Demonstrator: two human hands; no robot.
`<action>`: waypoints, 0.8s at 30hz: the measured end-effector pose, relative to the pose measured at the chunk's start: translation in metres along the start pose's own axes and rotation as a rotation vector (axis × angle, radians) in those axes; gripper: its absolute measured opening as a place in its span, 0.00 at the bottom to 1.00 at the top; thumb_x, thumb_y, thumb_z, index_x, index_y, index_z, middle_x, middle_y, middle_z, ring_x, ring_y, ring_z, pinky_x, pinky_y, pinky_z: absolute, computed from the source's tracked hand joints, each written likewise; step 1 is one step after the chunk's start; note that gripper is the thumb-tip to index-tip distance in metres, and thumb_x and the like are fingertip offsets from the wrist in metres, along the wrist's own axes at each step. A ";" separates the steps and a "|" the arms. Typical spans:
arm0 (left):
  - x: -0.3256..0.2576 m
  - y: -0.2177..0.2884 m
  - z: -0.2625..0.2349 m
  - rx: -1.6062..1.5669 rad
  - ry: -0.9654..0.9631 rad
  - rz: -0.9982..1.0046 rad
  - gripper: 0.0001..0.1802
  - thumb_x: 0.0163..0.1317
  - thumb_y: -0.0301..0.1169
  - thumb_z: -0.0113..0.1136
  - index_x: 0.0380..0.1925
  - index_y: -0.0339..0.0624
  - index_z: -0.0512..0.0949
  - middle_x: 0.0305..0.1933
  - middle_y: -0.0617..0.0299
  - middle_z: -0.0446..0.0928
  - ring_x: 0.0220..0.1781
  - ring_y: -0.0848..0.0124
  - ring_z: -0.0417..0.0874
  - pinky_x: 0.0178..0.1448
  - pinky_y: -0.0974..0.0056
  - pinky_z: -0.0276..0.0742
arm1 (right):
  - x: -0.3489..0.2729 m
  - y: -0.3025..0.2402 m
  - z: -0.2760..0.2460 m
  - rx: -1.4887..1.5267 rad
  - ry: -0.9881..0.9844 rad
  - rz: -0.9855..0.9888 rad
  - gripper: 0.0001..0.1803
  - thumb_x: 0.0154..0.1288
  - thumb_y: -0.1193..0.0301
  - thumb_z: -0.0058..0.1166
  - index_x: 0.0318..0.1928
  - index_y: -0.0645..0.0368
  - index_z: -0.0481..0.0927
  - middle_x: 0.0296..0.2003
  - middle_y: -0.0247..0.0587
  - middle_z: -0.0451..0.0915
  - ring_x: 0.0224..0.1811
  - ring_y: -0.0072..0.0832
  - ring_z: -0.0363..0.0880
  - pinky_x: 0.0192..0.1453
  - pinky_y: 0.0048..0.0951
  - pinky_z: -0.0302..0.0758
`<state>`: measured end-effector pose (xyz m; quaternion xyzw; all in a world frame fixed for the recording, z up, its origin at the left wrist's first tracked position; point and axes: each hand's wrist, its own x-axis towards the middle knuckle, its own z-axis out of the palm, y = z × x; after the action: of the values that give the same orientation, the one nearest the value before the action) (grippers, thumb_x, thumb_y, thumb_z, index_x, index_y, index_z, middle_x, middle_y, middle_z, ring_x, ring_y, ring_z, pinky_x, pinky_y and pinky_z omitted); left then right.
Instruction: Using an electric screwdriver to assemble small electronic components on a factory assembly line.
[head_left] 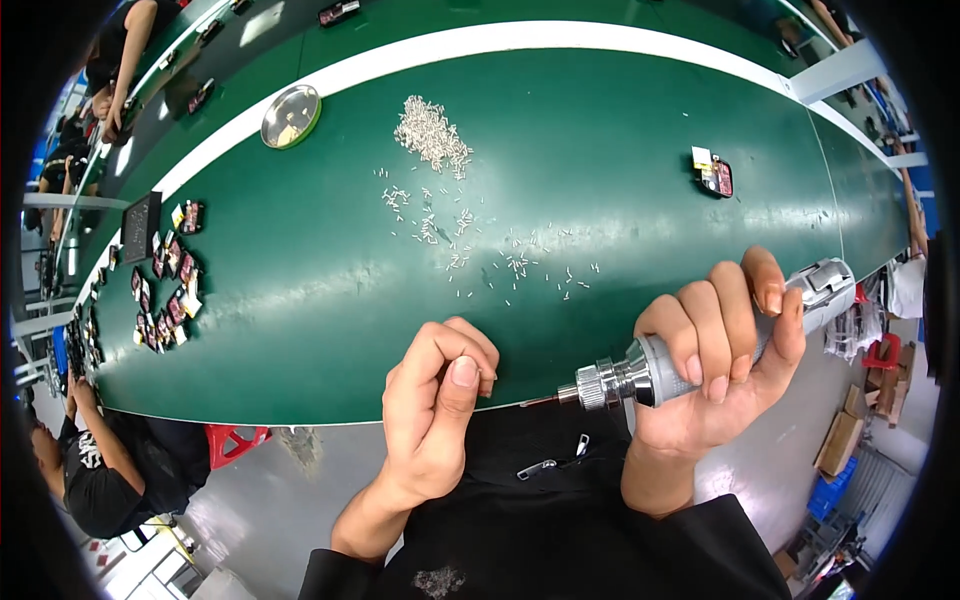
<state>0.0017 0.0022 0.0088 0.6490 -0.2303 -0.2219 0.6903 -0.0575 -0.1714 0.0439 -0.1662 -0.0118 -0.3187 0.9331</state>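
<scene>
In my right hand (715, 350) lies a grey and silver electric screwdriver (655, 371), with the fingers wrapped over its body. Its thin bit (541, 401) points left, toward my other hand. My left hand (435, 405) is closed, thumb pressed to the curled index finger; whatever may be pinched there is hidden. Both hands are above the near edge of the green table (330, 230). Beyond them is a heap of small, thin silver pieces, perhaps screws (430, 132), with many more scattered nearer to me.
A small black device with a white tag (715, 176) lies at the right. Several similar devices (167, 290) cluster at the left beside a black tray (141, 228). A round shallow dish (291, 117) stands near the white far rail. Another person (110, 460) sits at the left.
</scene>
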 end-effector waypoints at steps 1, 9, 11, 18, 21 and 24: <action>-0.001 -0.002 0.002 -0.165 -0.004 0.001 0.13 0.70 0.34 0.46 0.30 0.36 0.65 0.28 0.58 0.67 0.27 0.74 0.65 0.31 0.70 0.63 | 0.003 0.003 0.004 -0.010 -0.064 0.000 0.10 0.73 0.65 0.40 0.35 0.57 0.66 0.15 0.28 0.60 0.13 0.17 0.59 0.25 0.23 0.62; -0.009 -0.003 0.006 -0.449 -0.065 -0.082 0.11 0.71 0.31 0.47 0.31 0.34 0.69 0.30 0.58 0.71 0.27 0.78 0.66 0.33 0.73 0.65 | 0.004 0.009 0.004 -0.003 -0.073 -0.008 0.11 0.72 0.65 0.40 0.35 0.59 0.67 0.15 0.28 0.60 0.13 0.17 0.59 0.25 0.23 0.63; -0.010 -0.003 0.008 -0.431 -0.080 -0.073 0.12 0.71 0.31 0.47 0.31 0.34 0.69 0.30 0.58 0.71 0.27 0.78 0.66 0.33 0.73 0.65 | 0.003 0.009 0.003 -0.011 -0.078 -0.003 0.11 0.72 0.65 0.40 0.35 0.59 0.67 0.15 0.28 0.60 0.13 0.17 0.59 0.25 0.23 0.63; -0.009 -0.002 0.010 -0.424 -0.101 -0.075 0.12 0.71 0.31 0.47 0.31 0.33 0.69 0.30 0.58 0.71 0.27 0.78 0.66 0.32 0.74 0.65 | 0.002 0.005 0.000 -0.006 -0.071 -0.010 0.10 0.72 0.66 0.42 0.36 0.59 0.67 0.15 0.28 0.61 0.12 0.17 0.60 0.25 0.23 0.64; -0.007 0.000 0.011 -0.495 -0.132 -0.097 0.12 0.71 0.32 0.46 0.31 0.34 0.68 0.29 0.58 0.70 0.27 0.78 0.66 0.32 0.73 0.65 | 0.002 0.004 0.002 0.012 -0.070 -0.019 0.10 0.71 0.66 0.42 0.36 0.59 0.67 0.15 0.28 0.61 0.12 0.17 0.60 0.24 0.24 0.64; -0.005 0.002 0.012 -0.651 -0.180 -0.191 0.13 0.72 0.33 0.45 0.30 0.35 0.67 0.28 0.60 0.68 0.26 0.77 0.64 0.31 0.72 0.63 | 0.002 0.004 0.002 0.023 -0.056 -0.018 0.09 0.71 0.66 0.42 0.36 0.59 0.67 0.14 0.28 0.61 0.12 0.18 0.60 0.24 0.24 0.64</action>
<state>-0.0092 -0.0044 0.0109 0.3914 -0.1456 -0.4037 0.8140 -0.0536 -0.1695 0.0446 -0.1640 -0.0433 -0.3222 0.9313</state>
